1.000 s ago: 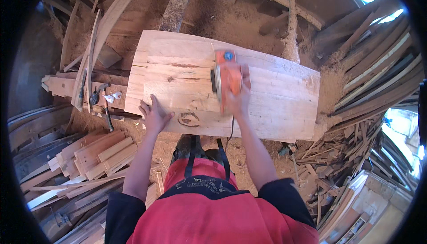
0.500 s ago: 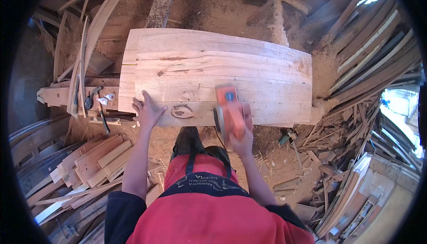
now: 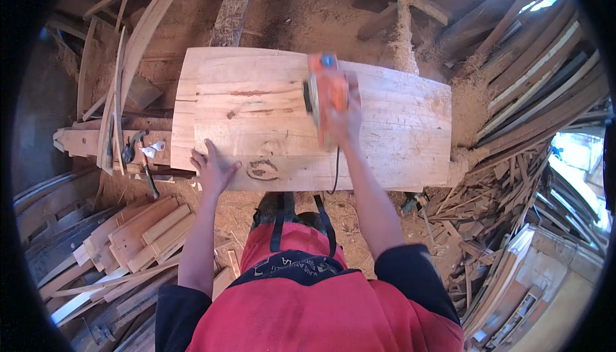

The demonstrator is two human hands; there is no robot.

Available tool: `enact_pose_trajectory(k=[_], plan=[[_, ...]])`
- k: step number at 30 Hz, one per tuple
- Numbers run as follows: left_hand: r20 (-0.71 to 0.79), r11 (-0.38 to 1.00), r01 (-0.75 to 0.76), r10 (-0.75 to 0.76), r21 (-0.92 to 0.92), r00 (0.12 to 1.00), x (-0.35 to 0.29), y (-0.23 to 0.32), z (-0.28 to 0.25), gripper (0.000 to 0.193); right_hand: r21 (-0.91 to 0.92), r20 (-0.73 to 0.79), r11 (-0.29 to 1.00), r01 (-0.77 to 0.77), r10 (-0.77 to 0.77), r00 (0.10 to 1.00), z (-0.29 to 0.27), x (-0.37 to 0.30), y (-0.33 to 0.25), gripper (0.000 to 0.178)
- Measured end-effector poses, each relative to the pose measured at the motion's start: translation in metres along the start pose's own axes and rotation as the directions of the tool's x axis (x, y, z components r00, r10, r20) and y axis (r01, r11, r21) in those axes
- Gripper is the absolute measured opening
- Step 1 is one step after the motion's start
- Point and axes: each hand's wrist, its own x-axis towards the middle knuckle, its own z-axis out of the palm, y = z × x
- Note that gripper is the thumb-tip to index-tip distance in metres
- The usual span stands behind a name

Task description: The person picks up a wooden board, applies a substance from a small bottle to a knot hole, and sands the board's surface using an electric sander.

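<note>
A wide panel of pale boards (image 3: 256,127) lies before me, with dark knots and a curved dark mark near its front edge. My right hand (image 3: 344,126) is wrapped round the handle of an orange electric planer (image 3: 323,89). The planer, slightly blurred, has a blue knob at its front and sits on the panel, right of its middle. Its black cord (image 3: 337,169) hangs over the front edge. My left hand (image 3: 215,167) lies on the panel's front left corner with fingers spread and nothing held.
Left of the panel, a hammer (image 3: 150,175) lies near a white object on a plank. Stacked wood blocks (image 3: 141,230) cover the lower left floor. Scrap wood (image 3: 494,191) and long curved boards (image 3: 539,89) fill the right side. Sawdust covers the ground behind the panel.
My right hand has pushed the planer away from me, from the panel's front edge toward its far edge. My left hand has stayed at the corner.
</note>
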Motion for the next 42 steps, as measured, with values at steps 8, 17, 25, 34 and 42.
enact_pose_trajectory(k=[8, 17, 25, 34, 42], plan=[[0.012, 1.0, 0.0, 0.0, 0.005, 1.0, 0.007, 0.002, 0.0, 0.127, -0.076, 0.093, 0.997, 0.015, -0.008, 0.996, -0.028, 0.01, 0.015, 0.032], [0.075, 0.999, 0.044, -0.046, 0.022, 0.996, 0.008, 0.013, -0.003, 0.127, -0.052, 0.161, 0.883, -0.467, 0.469, 0.868, -0.171, -0.265, 0.061, 0.032], [0.105, 0.996, 0.061, -0.068, 0.066, 0.992, 0.001, 0.014, -0.008, 0.129, 0.079, 0.12, 0.974, -0.212, 0.202, 0.972, -0.092, -0.071, 0.041, 0.027], [0.08, 0.999, 0.0, -0.004, 0.046, 0.997, 0.004, 0.019, -0.014, 0.128, -0.077, 0.062, 0.988, -0.133, 0.138, 0.989, -0.048, 0.095, 0.031, 0.031], [0.095, 0.994, 0.025, -0.035, 0.108, 0.995, 0.008, 0.021, -0.011, 0.127, -0.06, 0.094, 0.941, -0.332, 0.337, 0.937, -0.193, -0.209, 0.076, 0.038]])
